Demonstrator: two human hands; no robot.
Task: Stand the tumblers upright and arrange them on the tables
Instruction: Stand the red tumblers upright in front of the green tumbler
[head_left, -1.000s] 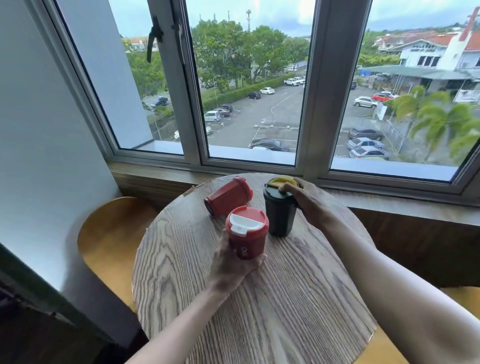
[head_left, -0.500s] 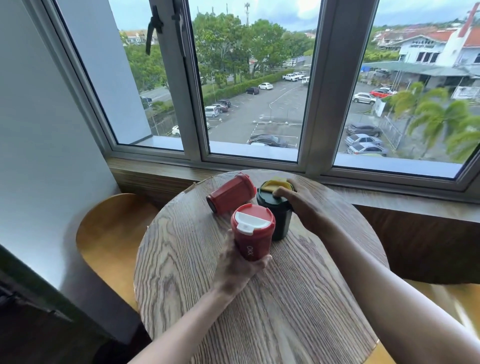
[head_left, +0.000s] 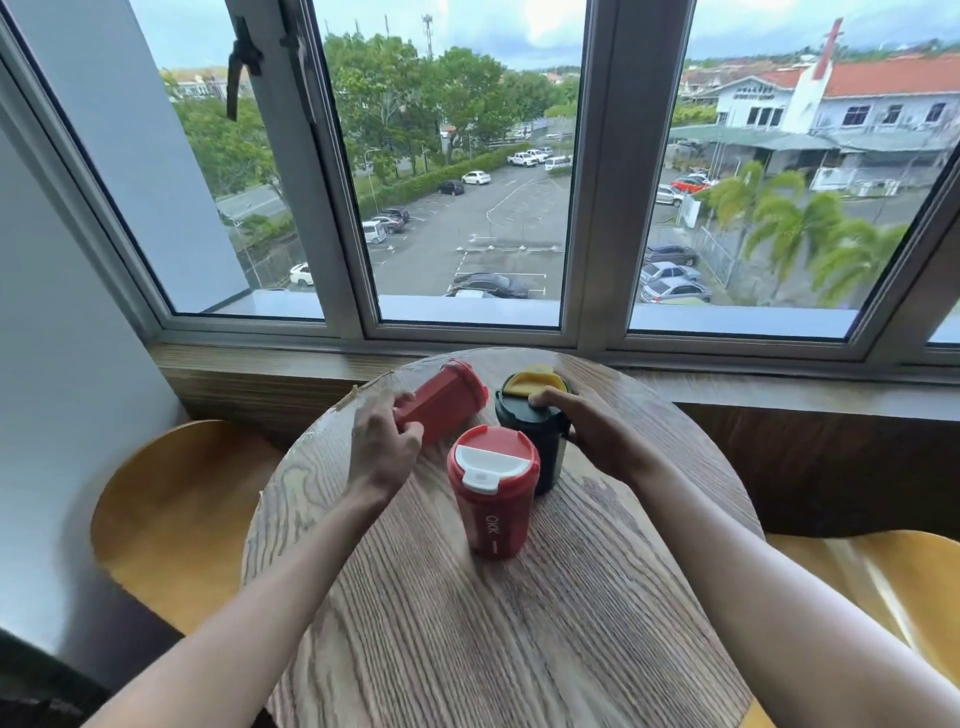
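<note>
My left hand (head_left: 383, 447) is curled around the base of the red tumbler (head_left: 447, 400) lying at the desk's (head_left: 467, 623) eleven o'clock, its long axis toward one o'clock, while my right hand (head_left: 597, 436) grips the upright dark tumbler (head_left: 540, 431).

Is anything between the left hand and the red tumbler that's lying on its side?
Nothing visible. The left hand is already on the base end of the lying red tumbler. The upright red tumbler and dark tumbler stand to its right, close by.
</note>
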